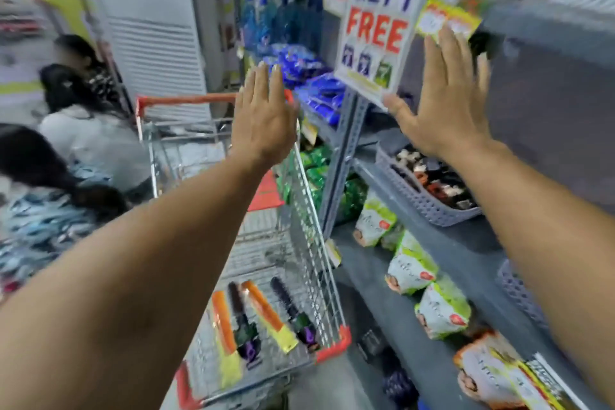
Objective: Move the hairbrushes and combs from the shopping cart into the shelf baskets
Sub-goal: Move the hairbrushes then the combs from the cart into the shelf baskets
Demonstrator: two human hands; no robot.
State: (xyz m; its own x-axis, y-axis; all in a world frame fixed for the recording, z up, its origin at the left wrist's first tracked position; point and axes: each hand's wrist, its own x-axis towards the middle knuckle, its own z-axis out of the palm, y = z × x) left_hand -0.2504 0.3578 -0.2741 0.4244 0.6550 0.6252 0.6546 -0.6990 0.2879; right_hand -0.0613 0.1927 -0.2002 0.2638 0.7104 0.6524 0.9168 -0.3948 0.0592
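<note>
A wire shopping cart (312, 263) with red corners stands left of the shelf. On its floor lie two orange combs (222, 321) (264, 308) in yellow-ended sleeves and two dark hairbrushes (240, 316) (291, 306) with purple handle ends. My left hand (264, 117) is raised above the cart, palm away, fingers spread, holding nothing. My right hand (442, 100) is raised in front of the shelf, fingers apart and empty. A grey shelf basket (416, 200) below my right hand holds small dark items. A second grey basket (519, 293) shows partly under my right forearm.
A "Buy 2 Get 1 Free" sign (382, 17) hangs on the grey shelf upright (342, 157). Green and white packets (412, 266) fill the lower shelf, blue packets (319, 90) the shelf beyond. Several people (86, 130) crouch at the left, behind the cart's orange handle (186, 99).
</note>
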